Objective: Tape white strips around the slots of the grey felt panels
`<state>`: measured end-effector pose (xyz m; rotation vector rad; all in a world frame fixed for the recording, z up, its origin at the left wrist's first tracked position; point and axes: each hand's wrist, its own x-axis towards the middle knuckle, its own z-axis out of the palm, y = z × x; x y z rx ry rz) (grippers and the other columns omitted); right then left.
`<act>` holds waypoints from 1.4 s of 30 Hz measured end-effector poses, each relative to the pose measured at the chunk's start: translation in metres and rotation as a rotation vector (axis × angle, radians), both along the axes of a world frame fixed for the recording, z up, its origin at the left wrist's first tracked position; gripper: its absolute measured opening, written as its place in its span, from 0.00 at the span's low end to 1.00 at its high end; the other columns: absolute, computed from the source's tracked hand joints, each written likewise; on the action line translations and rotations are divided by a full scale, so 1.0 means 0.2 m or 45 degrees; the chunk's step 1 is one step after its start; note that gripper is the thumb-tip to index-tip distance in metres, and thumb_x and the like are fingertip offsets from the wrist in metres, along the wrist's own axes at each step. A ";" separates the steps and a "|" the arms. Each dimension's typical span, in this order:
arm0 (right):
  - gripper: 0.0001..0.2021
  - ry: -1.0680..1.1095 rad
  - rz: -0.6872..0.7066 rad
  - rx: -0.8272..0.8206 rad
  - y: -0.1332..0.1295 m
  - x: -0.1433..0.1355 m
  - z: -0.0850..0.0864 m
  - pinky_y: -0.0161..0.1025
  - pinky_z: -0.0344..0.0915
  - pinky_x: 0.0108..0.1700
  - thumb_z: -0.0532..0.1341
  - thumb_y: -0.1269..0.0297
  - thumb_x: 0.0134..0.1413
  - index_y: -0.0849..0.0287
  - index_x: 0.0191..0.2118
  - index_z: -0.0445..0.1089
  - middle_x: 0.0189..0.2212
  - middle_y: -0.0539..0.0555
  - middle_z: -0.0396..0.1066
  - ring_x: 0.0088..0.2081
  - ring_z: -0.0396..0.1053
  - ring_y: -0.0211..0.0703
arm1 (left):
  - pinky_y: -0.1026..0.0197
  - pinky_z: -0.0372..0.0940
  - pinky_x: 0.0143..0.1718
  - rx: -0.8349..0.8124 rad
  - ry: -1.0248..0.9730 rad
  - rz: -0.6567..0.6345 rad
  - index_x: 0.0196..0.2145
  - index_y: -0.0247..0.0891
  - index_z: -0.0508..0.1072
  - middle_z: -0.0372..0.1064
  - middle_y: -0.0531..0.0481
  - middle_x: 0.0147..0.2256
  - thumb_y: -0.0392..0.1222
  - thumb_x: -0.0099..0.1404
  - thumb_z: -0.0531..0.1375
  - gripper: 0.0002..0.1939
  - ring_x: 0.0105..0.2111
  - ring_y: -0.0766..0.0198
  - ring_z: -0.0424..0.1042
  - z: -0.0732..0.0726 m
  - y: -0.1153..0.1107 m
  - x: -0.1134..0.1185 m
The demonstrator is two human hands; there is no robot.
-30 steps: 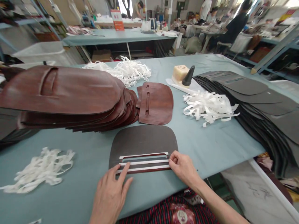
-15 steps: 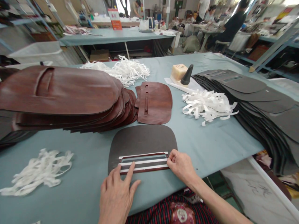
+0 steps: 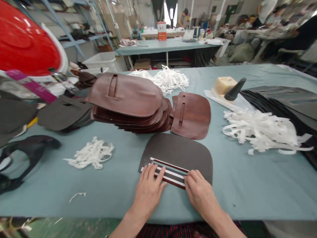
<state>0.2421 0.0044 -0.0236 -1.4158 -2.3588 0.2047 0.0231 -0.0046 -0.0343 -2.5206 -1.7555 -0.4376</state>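
Left hand, fingers slightly spread, and right hand, fingers bunched, touch white strips on a dark grey, rounded flat panel.

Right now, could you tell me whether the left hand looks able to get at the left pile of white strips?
Probably yes: only bare cloth seems to lie between the left hand and that pile, though the hand would first have to leave the grey panel.

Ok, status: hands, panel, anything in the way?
Left hand spread on white strips, right hand at their right ends, grip unclear. Grey panel flat. Hands hide part of it.
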 end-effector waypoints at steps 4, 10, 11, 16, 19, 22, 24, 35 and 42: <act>0.12 0.007 -0.044 -0.064 0.07 0.04 -0.02 0.33 0.61 0.31 0.48 0.70 0.63 0.58 0.33 0.66 0.30 0.51 0.63 0.29 0.64 0.37 | 0.47 0.61 0.56 0.083 -0.305 0.133 0.52 0.36 0.65 0.64 0.41 0.49 0.34 0.66 0.51 0.16 0.55 0.55 0.61 -0.06 0.02 -0.08; 0.09 -0.371 -0.069 -0.067 0.14 0.00 -0.03 0.35 0.58 0.28 0.53 0.77 0.56 0.57 0.29 0.63 0.30 0.53 0.65 0.30 0.66 0.41 | 0.49 0.64 0.54 0.014 -0.580 0.180 0.47 0.39 0.67 0.65 0.44 0.47 0.34 0.67 0.51 0.12 0.54 0.57 0.63 -0.05 0.02 -0.13; 0.09 -0.414 -0.062 -0.068 0.15 -0.01 -0.02 0.35 0.57 0.28 0.54 0.78 0.55 0.57 0.28 0.63 0.30 0.53 0.65 0.31 0.66 0.41 | 0.49 0.64 0.54 0.011 -0.603 0.180 0.47 0.39 0.67 0.65 0.44 0.47 0.34 0.67 0.52 0.12 0.54 0.58 0.63 -0.04 0.02 -0.13; 0.08 -0.472 -0.022 -0.058 0.16 -0.03 0.06 0.40 0.57 0.34 0.55 0.76 0.54 0.58 0.28 0.64 0.27 0.53 0.67 0.31 0.66 0.45 | 0.50 0.63 0.54 0.003 -0.657 0.203 0.45 0.39 0.67 0.65 0.44 0.46 0.35 0.67 0.52 0.10 0.53 0.58 0.64 -0.02 0.02 -0.12; 0.05 -0.366 -0.046 -0.135 0.14 -0.05 0.08 0.41 0.56 0.35 0.56 0.72 0.57 0.58 0.31 0.65 0.26 0.52 0.68 0.31 0.66 0.45 | 0.50 0.63 0.53 0.011 -0.658 0.201 0.43 0.39 0.67 0.65 0.44 0.46 0.35 0.67 0.52 0.08 0.52 0.58 0.64 -0.03 0.02 -0.12; 0.05 -0.315 -0.080 -0.169 0.14 -0.14 0.07 0.42 0.56 0.37 0.57 0.67 0.59 0.59 0.32 0.67 0.28 0.54 0.70 0.34 0.66 0.47 | 0.49 0.63 0.54 0.008 -0.654 0.195 0.43 0.39 0.66 0.64 0.44 0.46 0.35 0.67 0.52 0.08 0.52 0.58 0.64 -0.04 0.02 -0.13; 0.05 -0.273 -0.071 -0.167 0.15 -0.24 0.06 0.42 0.57 0.37 0.57 0.68 0.59 0.59 0.32 0.68 0.30 0.55 0.70 0.35 0.65 0.48 | 0.49 0.62 0.54 0.003 -0.657 0.195 0.43 0.39 0.66 0.64 0.44 0.46 0.34 0.66 0.52 0.08 0.53 0.58 0.63 -0.05 0.02 -0.13; 0.12 -0.019 0.077 0.051 0.15 -0.60 -0.02 0.45 0.61 0.41 0.53 0.78 0.58 0.63 0.46 0.66 0.37 0.58 0.66 0.39 0.60 0.49 | 0.47 0.61 0.55 0.021 -0.595 0.102 0.58 0.39 0.58 0.63 0.41 0.53 0.31 0.66 0.48 0.22 0.54 0.57 0.62 -0.07 0.04 -0.14; 0.10 -0.024 -0.026 -0.036 0.17 -0.59 -0.02 0.44 0.61 0.38 0.53 0.78 0.56 0.61 0.39 0.68 0.35 0.58 0.65 0.37 0.60 0.49 | 0.50 0.62 0.55 -0.029 -0.672 0.222 0.57 0.37 0.57 0.60 0.40 0.54 0.32 0.66 0.49 0.21 0.55 0.59 0.61 -0.05 0.03 -0.13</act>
